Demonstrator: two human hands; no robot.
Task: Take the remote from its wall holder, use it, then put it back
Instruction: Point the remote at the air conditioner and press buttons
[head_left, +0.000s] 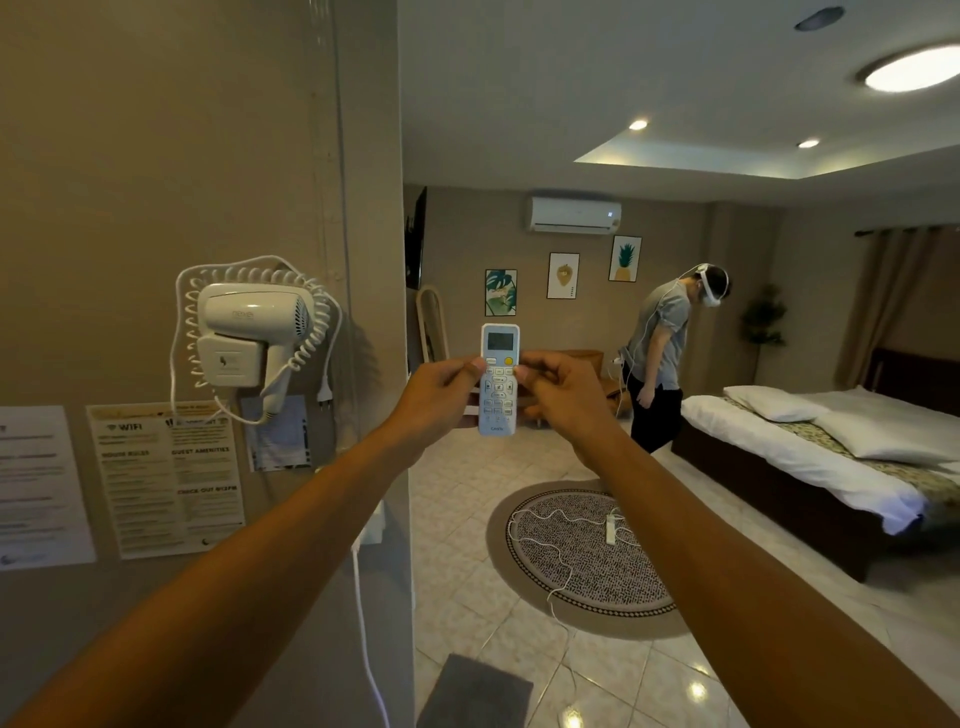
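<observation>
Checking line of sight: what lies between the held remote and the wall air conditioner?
In the head view, nothing blocks it: only open room and bare wall separate the remote from the air conditioner; the framed pictures hang beside that line.

Beige wall (156, 156) close on the left, carrying a white wall-mounted hair dryer (249, 332) with coiled cord; printed notices (166, 478) taped below it. Beyond the wall's corner, a bedroom: pale glossy floor tiles (467, 613), round patterned rug (587, 556) with a white power strip (611, 529) and loose cable on it. Bed (810, 452) with white linen along the right. Far wall holds a split air conditioner (574, 214) above three framed prints (563, 275). Brown curtains (893, 301) at right. Recessed ceiling with lit spots (638, 124) and a round ceiling lamp (909, 67). A person wearing a headset (660, 358) stands near the bed's foot.
</observation>
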